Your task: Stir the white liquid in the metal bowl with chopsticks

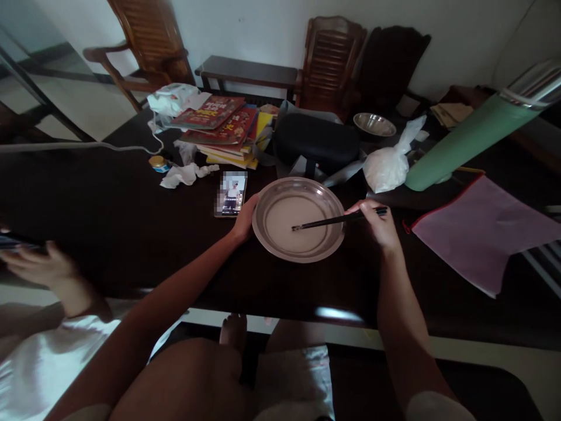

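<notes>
A round metal bowl (299, 257) stands on the dark table in front of me, with a pale, cloudy liquid (284, 216) in it. My left hand (246, 219) grips the bowl's left rim, its fingers partly hidden behind the side. In my right hand (374, 221) is a pair of dark chopsticks (324, 222), held closed together and slanting over the right rim. Their tips reach the liquid near the bowl's middle. Just left of the bowl lies a phone (231, 194) with its screen lit, close to my left hand.
Behind the bowl are a black case (316, 139), stacked books (219, 131) and a tied bag of white powder (386, 166). A green thermos (468, 143) and a purple mesh-like pouch (477, 234) lie rightward. Crumpled tissue (186, 174) and a small jar (159, 164) sit left. Another person's hand (44, 266) holds a phone.
</notes>
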`<state>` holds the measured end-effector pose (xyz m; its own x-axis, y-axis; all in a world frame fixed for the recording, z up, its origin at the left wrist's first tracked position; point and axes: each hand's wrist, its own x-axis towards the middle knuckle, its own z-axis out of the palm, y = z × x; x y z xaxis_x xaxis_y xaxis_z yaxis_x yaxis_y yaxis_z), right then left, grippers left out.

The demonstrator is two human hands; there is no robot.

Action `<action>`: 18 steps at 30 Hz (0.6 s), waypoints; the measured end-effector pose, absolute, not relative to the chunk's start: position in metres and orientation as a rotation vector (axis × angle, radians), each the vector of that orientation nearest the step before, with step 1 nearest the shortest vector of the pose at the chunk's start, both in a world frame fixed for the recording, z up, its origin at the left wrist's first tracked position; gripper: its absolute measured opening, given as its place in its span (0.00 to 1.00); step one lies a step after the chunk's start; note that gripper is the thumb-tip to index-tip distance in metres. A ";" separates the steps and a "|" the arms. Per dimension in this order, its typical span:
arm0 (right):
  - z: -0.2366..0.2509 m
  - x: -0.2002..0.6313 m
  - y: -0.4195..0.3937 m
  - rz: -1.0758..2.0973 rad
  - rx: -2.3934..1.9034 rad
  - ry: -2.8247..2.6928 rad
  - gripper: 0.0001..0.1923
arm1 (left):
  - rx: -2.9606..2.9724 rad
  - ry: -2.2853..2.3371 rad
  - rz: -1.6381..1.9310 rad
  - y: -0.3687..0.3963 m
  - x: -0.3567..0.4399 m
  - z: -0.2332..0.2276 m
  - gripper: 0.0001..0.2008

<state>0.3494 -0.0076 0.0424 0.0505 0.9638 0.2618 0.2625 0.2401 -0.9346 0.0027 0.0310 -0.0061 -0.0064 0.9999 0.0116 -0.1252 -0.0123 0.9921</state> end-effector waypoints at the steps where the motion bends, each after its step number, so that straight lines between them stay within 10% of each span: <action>1: 0.043 0.349 -0.008 0.824 -1.235 -1.476 0.23 | 1.161 1.146 1.283 0.031 0.002 -0.006 0.15; 18: 0.044 0.348 -0.008 0.760 -1.228 -1.338 0.24 | 1.030 1.120 1.283 0.020 0.007 0.004 0.13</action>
<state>0.3480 -0.0083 0.0440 0.1527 0.9440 0.2925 0.2322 0.2535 -0.9391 0.0065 0.0203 0.0042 -0.0302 0.9985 -0.0449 -0.1791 0.0388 0.9831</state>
